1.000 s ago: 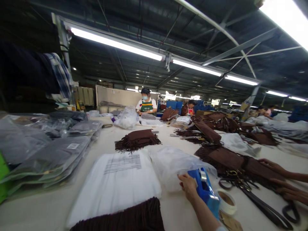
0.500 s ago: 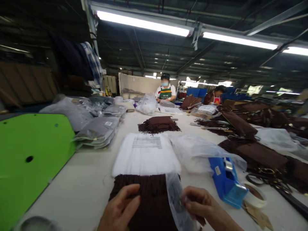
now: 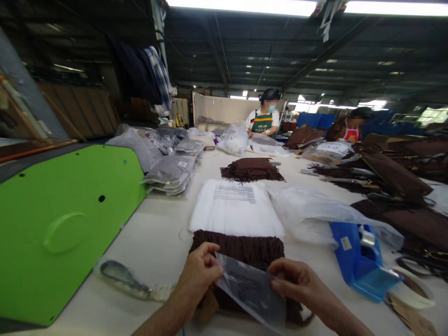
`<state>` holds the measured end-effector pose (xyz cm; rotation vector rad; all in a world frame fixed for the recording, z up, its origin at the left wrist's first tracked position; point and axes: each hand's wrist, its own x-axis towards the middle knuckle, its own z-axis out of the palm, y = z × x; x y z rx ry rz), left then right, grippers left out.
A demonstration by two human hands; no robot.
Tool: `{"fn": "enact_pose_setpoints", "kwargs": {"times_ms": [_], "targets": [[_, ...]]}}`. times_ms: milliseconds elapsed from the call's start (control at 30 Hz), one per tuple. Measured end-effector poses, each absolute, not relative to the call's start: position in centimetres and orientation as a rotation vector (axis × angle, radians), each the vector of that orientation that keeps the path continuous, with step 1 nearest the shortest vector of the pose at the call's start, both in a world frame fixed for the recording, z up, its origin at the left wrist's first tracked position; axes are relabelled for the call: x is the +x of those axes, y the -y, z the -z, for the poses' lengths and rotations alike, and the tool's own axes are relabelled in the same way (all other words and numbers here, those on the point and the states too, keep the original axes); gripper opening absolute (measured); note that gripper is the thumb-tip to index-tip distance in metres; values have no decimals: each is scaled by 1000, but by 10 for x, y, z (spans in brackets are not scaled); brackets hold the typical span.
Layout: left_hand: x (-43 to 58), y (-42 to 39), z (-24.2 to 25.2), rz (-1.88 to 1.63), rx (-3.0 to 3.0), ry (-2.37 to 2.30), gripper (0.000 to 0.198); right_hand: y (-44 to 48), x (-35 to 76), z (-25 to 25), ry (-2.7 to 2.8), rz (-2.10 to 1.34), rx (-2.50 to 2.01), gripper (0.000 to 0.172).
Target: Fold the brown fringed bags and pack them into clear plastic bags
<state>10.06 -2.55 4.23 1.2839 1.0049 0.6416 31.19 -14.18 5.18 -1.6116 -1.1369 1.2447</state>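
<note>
Overhead lights (image 3: 245, 6) glow beneath a dark roof (image 3: 227, 51), and a co-worker (image 3: 263, 123) in a green apron is beyond the pale surface (image 3: 164, 228). Both hands are pinching a small translucent plastic bag (image 3: 247, 289): the left hand (image 3: 199, 270) at its upper left corner, the right hand (image 3: 301, 282) near its upper right. It is held over a dark brown fringed piece (image 3: 241, 245), just below a white stack (image 3: 234, 214). On the right, a blue tape dispenser (image 3: 359, 266) sits beside a tape roll (image 3: 418, 302).
</note>
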Motion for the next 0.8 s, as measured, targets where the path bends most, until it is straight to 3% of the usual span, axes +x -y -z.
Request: {"fn": "enact_pose_setpoints", "kwargs": {"times_ms": [233,500,700,800], "targets": [[96,17,-45,-708,1553,-1127,35,110,313,-53,1350,-678,-1911,28],[93,21,-31,-490,2526,-1353,40,92,310,-41,1441,-474,-2042,23],[96,24,-18,-748,3111,-917,36,88,310,-33,1508,-390,-2074,20],[99,20,-14,-585,3123,-689,36,90,312,-29,1530,-301,-2073,17]]}}
